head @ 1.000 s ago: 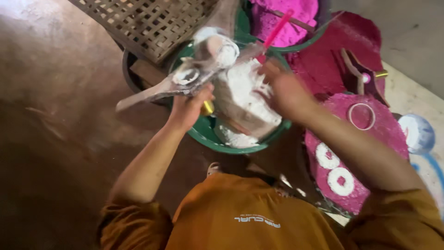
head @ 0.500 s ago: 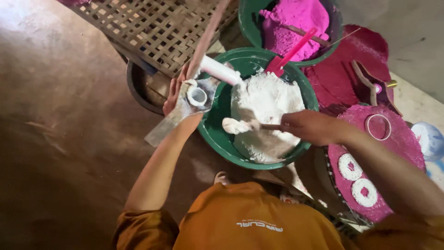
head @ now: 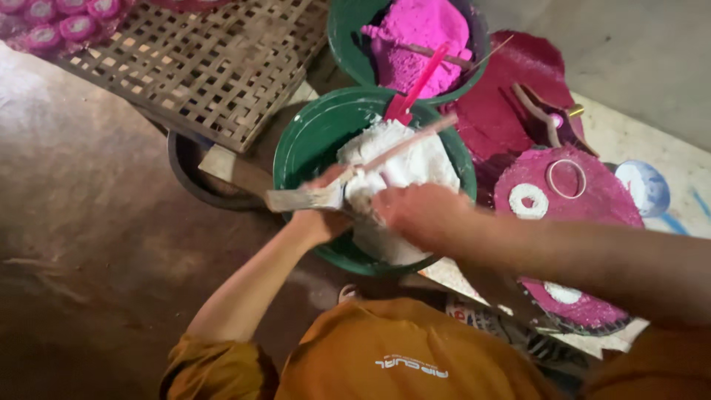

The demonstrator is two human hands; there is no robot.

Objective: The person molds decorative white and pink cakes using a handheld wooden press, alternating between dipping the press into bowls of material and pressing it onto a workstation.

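Note:
A green bowl (head: 296, 152) heaped with white paste (head: 418, 159) sits in front of me. My left hand (head: 322, 215) is at its near left rim, gripping a flat blade caked in white (head: 292, 198) that points left. My right hand (head: 418, 215) is right beside it over the paste, with fingers curled and smeared white. Blur hides whether it holds anything. A thin pale stick (head: 411, 141) slants up and right from the hands across the paste. A pink scoop (head: 415, 92) stands at the bowl's far rim.
A second green bowl (head: 341, 30) behind holds bright pink powder (head: 422, 33). A woven bamboo tray (head: 200, 67) lies at the back left over a dark basin (head: 185, 178). At the right is a round pink-coated board (head: 592, 207) bearing a white paste ring (head: 529, 200) and a thin hoop (head: 566, 178).
My left hand has come down from the bowl's far left rim to the near rim with the blade. My right hand has moved left to meet it over the paste.

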